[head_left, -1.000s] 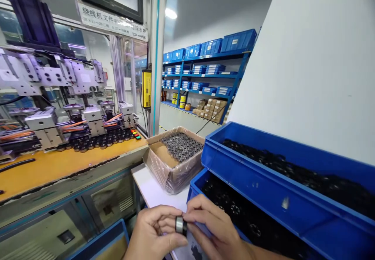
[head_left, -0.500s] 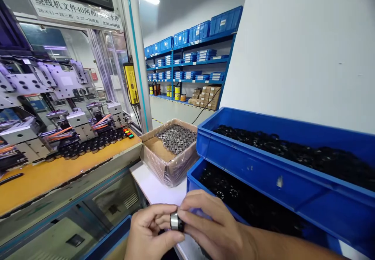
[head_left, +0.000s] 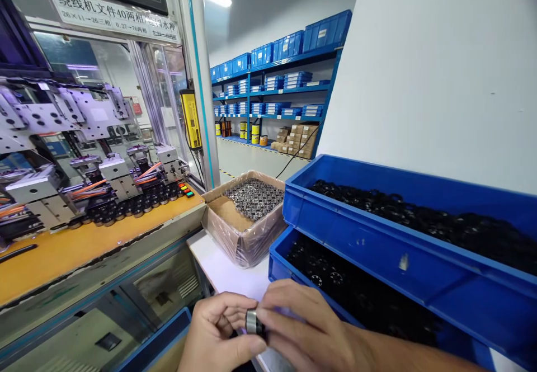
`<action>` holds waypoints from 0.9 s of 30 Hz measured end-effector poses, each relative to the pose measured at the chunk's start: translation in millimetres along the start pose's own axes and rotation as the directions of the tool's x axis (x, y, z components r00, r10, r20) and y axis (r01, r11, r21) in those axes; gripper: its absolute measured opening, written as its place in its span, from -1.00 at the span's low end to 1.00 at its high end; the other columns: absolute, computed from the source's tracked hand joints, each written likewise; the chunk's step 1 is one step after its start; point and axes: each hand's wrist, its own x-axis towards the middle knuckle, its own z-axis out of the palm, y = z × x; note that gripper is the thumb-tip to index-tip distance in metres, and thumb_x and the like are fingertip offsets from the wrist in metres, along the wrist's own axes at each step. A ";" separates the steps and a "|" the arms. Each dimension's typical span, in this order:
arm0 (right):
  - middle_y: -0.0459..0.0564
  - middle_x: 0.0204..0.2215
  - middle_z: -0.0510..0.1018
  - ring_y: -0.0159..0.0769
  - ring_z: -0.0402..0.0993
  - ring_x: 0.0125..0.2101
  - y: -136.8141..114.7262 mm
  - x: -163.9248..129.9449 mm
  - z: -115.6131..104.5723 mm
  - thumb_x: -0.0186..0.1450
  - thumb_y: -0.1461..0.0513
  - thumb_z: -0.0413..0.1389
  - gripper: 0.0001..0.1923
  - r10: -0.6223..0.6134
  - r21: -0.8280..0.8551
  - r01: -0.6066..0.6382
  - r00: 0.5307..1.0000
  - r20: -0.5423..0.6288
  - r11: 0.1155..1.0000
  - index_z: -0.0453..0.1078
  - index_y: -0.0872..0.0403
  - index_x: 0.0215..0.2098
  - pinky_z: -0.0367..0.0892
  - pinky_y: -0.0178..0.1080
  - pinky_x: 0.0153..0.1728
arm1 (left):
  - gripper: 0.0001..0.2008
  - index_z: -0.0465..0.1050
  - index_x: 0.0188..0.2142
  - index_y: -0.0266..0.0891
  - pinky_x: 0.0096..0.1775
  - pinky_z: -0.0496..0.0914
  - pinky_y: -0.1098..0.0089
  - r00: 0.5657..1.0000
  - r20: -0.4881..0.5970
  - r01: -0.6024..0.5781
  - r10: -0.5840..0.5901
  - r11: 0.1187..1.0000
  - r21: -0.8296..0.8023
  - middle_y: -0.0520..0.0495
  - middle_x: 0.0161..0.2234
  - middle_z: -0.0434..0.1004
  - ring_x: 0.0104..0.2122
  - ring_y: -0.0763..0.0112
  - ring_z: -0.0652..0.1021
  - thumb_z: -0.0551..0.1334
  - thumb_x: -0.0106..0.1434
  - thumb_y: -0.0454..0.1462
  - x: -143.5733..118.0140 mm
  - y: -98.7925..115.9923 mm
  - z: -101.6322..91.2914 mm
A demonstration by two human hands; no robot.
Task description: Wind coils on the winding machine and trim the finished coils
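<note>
Room: I log blue shelving (head_left: pixel 277 89) along the far wall, a winding machine (head_left: pixel 84 148) on an orange counter (head_left: pixel 84 243), two stacked blue bins (head_left: pixel 377 249) of black parts, and a cardboard box (head_left: pixel 245 221) of metal pieces. Low centre: my left hand (head_left: pixel 218 335) and right hand (head_left: pixel 306 333) both pinch one small metal ring (head_left: pixel 251 321) between closed fingertips.
</note>
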 end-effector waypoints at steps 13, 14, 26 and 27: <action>0.08 -0.37 0.50 -0.28 0.46 -0.34 6.5 -6.9 6.7 0.40 0.36 0.05 -0.84 -0.055 -0.133 0.053 0.998 -0.007 0.990 0.37 0.26 -0.06 0.51 -0.21 -0.28 | -0.63 0.65 -0.37 -0.26 -0.29 0.53 0.41 0.996 -0.079 0.038 -0.040 0.999 -0.029 -0.12 -0.43 0.73 -0.41 0.29 0.69 0.60 -0.24 -0.30 -1.7 -2.9 4.0; 0.10 -0.38 0.50 -0.26 0.46 -0.34 7.2 -8.8 6.8 0.41 0.34 0.06 -0.82 -0.075 -0.153 0.075 0.997 0.007 0.985 0.37 0.29 -0.05 0.51 -0.20 -0.30 | -0.64 0.64 -0.38 -0.26 -0.28 0.54 0.40 0.995 -0.093 0.018 -0.022 0.999 -0.040 -0.14 -0.40 0.74 -0.38 0.28 0.69 0.59 -0.24 -0.34 -1.3 -7.4 4.3; 0.07 -0.38 0.55 -0.29 0.51 -0.35 -5.4 -3.7 6.5 0.36 0.44 -0.01 -0.83 0.061 -0.015 -0.061 0.998 0.007 0.998 0.37 0.21 -0.14 0.54 -0.23 -0.27 | -0.57 0.70 -0.27 -0.08 -0.36 0.53 0.52 0.804 0.260 -0.574 0.534 0.587 0.571 -0.07 -0.44 0.71 -0.47 0.34 0.67 0.53 -0.15 -0.49 -1.5 18.8 -5.8; 0.08 -0.38 0.54 -0.28 0.51 -0.34 -5.5 -4.2 7.1 0.35 0.45 0.01 -0.83 0.079 0.024 -0.079 0.997 0.009 0.997 0.37 0.22 -0.13 0.54 -0.23 -0.28 | -0.57 0.69 -0.26 -0.07 -0.38 0.52 0.51 0.801 0.260 -0.577 0.540 0.580 0.575 -0.07 -0.44 0.71 -0.48 0.34 0.67 0.53 -0.14 -0.50 -2.2 19.8 -6.4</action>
